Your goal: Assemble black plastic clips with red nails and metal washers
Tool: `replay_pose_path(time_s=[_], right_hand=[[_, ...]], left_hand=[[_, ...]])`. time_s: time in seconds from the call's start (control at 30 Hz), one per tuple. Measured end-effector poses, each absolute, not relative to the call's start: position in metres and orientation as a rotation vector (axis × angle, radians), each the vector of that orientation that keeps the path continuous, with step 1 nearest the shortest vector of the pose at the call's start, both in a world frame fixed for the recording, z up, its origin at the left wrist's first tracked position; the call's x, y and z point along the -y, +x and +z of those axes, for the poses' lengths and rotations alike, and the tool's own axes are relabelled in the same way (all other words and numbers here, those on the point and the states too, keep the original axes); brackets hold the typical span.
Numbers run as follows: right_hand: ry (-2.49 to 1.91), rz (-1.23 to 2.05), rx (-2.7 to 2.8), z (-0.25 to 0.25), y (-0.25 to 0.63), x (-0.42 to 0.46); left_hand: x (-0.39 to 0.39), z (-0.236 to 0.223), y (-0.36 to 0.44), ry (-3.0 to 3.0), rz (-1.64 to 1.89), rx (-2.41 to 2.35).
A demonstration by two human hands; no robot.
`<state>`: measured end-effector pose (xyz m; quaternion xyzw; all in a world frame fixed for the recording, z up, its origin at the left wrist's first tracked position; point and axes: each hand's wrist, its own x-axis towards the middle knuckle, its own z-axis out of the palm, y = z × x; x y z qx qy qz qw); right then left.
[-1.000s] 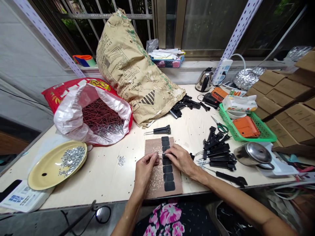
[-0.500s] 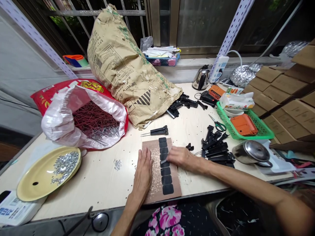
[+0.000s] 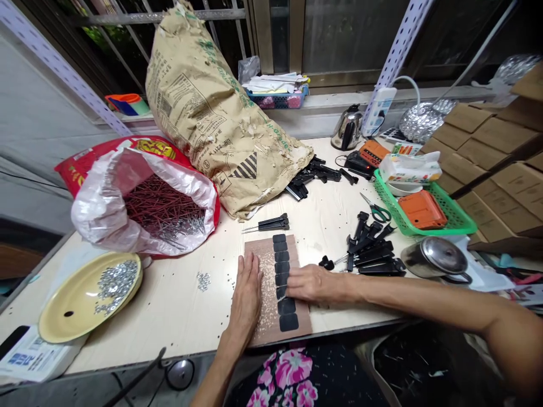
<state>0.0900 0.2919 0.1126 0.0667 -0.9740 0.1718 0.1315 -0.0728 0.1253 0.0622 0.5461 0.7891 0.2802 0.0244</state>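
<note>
My left hand (image 3: 247, 294) lies flat with its fingers stretched out on the left edge of a brown board (image 3: 305, 322) speckled with pale chips. A column of black rounded-square pads (image 3: 289, 322) runs down the right side of that board. Over the middle pads is my right hand (image 3: 314, 284), its fingers pressed together. Whatever those fingertips hold is hidden. Beyond the board's far edge lie a few black-handled metal pins (image 3: 271, 223). A heap of similar black-handled pieces (image 3: 373, 249) rests to the right of the board.
On the left, a yellow dish (image 3: 55, 305) holds small metal pieces, and an open red-and-white bag (image 3: 95, 212) contains dark red rods. A paper sack (image 3: 212, 124) leans at the back. To the right are scissors (image 3: 377, 210), a green basket (image 3: 458, 223), a lidded metal mug (image 3: 435, 260) and cardboard boxes (image 3: 496, 192).
My hands were together over the pads, pinching something thin. My left hand then flattened onto the board, while my right hand moved down the column toward me.
</note>
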Motion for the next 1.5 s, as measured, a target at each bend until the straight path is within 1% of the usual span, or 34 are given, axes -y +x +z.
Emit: replay_pose_path(time_s=[0.03,0.17,0.3,0.47,0.63,0.73,0.83,0.93,1.07,1.17,1.27,1.5], right_hand=[[0.203,0.507,2.831,0.112,0.089,-0.294],[-0.124,0.443,2.801,0.112,0.083,-0.308],[-0.040,0.445,2.842,0.109,0.082,-0.306],[-0.152,0.492,2.833,0.111,0.084,-0.295],[-0.200,0.500,3.012,0.140,0.117,-0.317],[-0.295,0.366,3.154,0.161,0.130,-0.337],[-0.414,0.209,3.065,0.167,0.105,-0.348],[-0.397,0.148,2.989,0.156,0.047,-0.346],[-0.409,0.107,3.124,0.133,-0.023,-0.342],[-0.366,0.128,3.189,0.124,-0.048,-0.343],[-0.354,0.094,3.220,0.121,-0.056,-0.345],[-0.423,-0.015,3.255,0.114,-0.064,-0.345]], left_hand=[[-0.125,0.063,-0.073,1.691,0.854,-2.448],[-0.125,0.064,-0.072,1.696,0.823,-2.466],[-0.126,0.064,-0.072,1.689,0.814,-2.455],[-0.125,0.065,-0.070,1.679,0.832,-2.449],[-0.123,0.059,-0.071,1.654,0.874,-2.459],[-0.124,0.055,-0.070,1.641,0.873,-2.454],[-0.125,0.058,-0.067,1.623,0.899,-2.461],[-0.117,0.074,-0.071,1.609,1.007,-2.495],[-0.082,0.101,-0.101,1.407,1.125,-2.779],[-0.051,0.108,-0.131,1.239,1.030,-2.962],[-0.033,0.103,-0.152,1.206,0.902,-2.988],[-0.044,0.097,-0.171,1.287,0.611,-2.907]])
